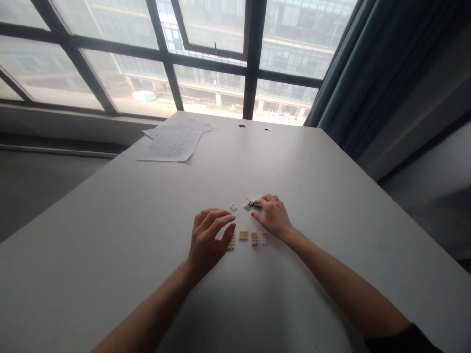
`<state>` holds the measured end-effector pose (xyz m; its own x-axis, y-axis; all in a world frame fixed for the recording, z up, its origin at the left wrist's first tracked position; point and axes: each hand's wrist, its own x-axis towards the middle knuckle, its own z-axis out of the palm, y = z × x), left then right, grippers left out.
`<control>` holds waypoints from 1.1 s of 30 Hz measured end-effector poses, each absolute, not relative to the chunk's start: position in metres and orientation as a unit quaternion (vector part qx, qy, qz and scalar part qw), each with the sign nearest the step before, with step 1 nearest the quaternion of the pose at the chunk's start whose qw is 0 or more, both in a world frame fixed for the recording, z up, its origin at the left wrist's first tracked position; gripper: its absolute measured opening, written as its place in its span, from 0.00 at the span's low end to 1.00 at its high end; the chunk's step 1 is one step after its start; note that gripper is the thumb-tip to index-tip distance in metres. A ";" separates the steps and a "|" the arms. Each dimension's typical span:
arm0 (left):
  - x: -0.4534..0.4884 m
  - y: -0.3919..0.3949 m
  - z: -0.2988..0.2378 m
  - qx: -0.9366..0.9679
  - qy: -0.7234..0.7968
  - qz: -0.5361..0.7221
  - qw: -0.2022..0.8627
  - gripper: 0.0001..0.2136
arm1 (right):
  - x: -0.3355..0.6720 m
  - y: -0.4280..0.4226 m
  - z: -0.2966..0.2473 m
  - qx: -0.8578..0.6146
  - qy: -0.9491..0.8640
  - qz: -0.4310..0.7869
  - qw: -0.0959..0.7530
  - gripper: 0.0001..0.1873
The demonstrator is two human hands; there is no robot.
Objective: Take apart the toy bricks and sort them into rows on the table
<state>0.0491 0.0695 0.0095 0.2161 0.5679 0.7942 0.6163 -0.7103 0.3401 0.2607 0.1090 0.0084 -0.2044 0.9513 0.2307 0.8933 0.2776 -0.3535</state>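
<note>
Fingers [221, 217] of my left hand [208, 242] are spread and loosely curled, gripping nothing; the thumb is just beside the leftmost of three tan studded plastic plates [243, 235] lying in a row. My right hand [274, 215] has its fingers drawn together, tips touching a small dark plastic brick [255, 205] next to some white plastic pieces [248, 201]; I cannot tell whether they pinch it. All of it sits on the white table [312, 166], well apart from the printed paper sheets [172, 142] at the far edge.
</note>
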 end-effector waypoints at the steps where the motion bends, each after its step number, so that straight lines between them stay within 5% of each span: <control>1: 0.049 0.070 0.010 -0.777 -0.383 -0.499 0.025 0.06 | 0.255 0.115 0.008 -0.600 -0.773 0.065 0.193 0.16; 24: 0.048 0.070 0.009 -0.776 -0.385 -0.499 0.025 0.06 | 0.231 0.139 -0.004 -0.594 -0.776 0.074 0.198 0.12; 29: 0.049 0.070 0.008 -0.780 -0.384 -0.493 0.023 0.05 | 0.234 0.128 0.003 -0.553 -0.761 0.148 0.304 0.11; 33: 0.051 0.070 0.008 -0.787 -0.377 -0.487 0.027 0.05 | 0.245 0.106 0.013 -0.494 -0.671 0.360 0.419 0.13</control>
